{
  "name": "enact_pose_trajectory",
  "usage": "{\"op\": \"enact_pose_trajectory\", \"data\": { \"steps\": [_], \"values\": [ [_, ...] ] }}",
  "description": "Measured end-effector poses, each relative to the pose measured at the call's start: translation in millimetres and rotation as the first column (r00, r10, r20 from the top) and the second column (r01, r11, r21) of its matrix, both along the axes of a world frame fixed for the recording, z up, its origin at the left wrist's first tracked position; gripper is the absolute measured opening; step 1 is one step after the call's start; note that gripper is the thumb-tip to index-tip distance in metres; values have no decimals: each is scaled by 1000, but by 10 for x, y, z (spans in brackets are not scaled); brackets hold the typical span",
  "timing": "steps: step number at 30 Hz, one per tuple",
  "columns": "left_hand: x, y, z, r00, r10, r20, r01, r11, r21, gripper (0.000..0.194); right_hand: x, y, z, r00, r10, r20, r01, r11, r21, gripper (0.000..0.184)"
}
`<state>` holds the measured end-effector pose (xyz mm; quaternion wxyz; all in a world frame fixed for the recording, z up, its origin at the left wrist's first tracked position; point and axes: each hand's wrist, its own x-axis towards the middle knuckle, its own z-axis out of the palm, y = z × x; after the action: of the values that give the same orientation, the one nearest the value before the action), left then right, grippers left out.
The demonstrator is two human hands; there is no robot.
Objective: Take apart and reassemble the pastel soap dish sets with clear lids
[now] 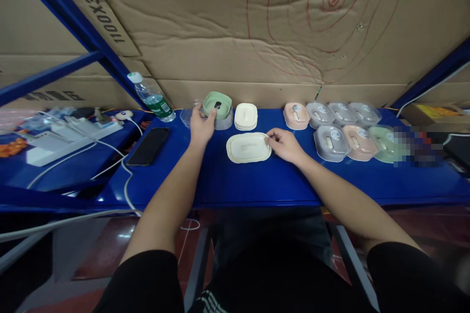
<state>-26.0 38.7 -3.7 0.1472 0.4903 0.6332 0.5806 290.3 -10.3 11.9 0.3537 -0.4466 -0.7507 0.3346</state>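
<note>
My left hand (201, 126) is closed on the rim of a green plastic box part (217, 103) with a dark slot in it. That part sits over a grey box (224, 123), and a clear lid (186, 116) lies just left of it, partly behind my fingers. With thumb and fingers my right hand (285, 144) pinches the right edge of a shallow cream oval tray (247, 148), which rests on the blue table. Behind the tray stands a small stack of cream square pieces (246, 116).
Several finished-looking boxes with clear lids, such as a pink one (296, 116) and a grey one (331, 144), stand at the right. On the left are a water bottle (156, 100), a black phone (149, 146) and a white power strip (75, 142) with cables. A cardboard wall (205, 49) rises behind.
</note>
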Motion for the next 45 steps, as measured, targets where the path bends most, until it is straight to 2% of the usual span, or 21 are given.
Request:
{"op": "enact_pose_trajectory", "data": {
  "steps": [2, 4, 7, 11, 15, 18, 20, 22, 26, 29, 33, 36, 41, 45],
  "values": [
    [-22, -11, -18, 991, 52, -120, -52, 999, 5, 69, -20, 40, -24, 989, -43, -142, 17, 984, -178, 6],
    [-20, -37, -7, 981, 80, -176, -87, 996, -32, 70, -46, 68, -19, 953, -125, -275, 25, 940, -340, 8],
    [8, -81, 37, 977, 89, -195, -111, 988, -105, 75, -92, 94, 31, 880, -269, -391, 49, 870, -490, 12],
    [56, -121, 89, 978, 70, -194, -104, 980, -170, 76, -211, 178, 95, 788, -393, -474, 25, 790, -612, 14],
    [102, -152, 112, 975, 48, -216, -97, 971, -218, 81, -428, 366, 123, 710, -473, -521, 0, 741, -671, 14],
    [122, -175, 114, 971, 40, -235, -96, 968, -232, 85, -580, 497, 105, 717, -465, -519, -18, 732, -681, 13],
    [124, -184, 110, 970, 41, -241, -96, 971, -220, 85, -635, 544, 62, 776, -407, -482, -6, 760, -650, 13],
    [123, -187, 104, 969, 40, -245, -92, 975, -203, 84, -649, 559, -5, 831, -348, -433, 41, 816, -576, 14],
    [135, -188, 101, 961, 18, -275, -78, 974, -211, 89, -619, 560, -157, 883, -283, -374, 131, 915, -382, 15],
    [152, -200, 115, 950, -6, -311, -74, 967, -245, 94, -594, 584, -245, 912, -284, -296, 216, 946, -244, 20],
    [154, -217, 132, 938, -16, -346, -78, 963, -257, 93, -567, 643, -329, 935, -332, -129, 345, 933, 102, 24],
    [150, -222, 136, 932, -22, -363, -78, 963, -259, 92, -557, 675, -384, 958, -282, -50, 286, 934, 213, 37],
    [149, -223, 122, 932, -29, -361, -81, 954, -287, 95, -581, 688, -428, 988, -147, 50, 129, 956, 264, 48],
    [119, -199, 77, 947, -24, -321, -65, 963, -262, 101, -598, 677, -408, 987, -105, 121, 69, 961, 269, 56]
  ]
}}
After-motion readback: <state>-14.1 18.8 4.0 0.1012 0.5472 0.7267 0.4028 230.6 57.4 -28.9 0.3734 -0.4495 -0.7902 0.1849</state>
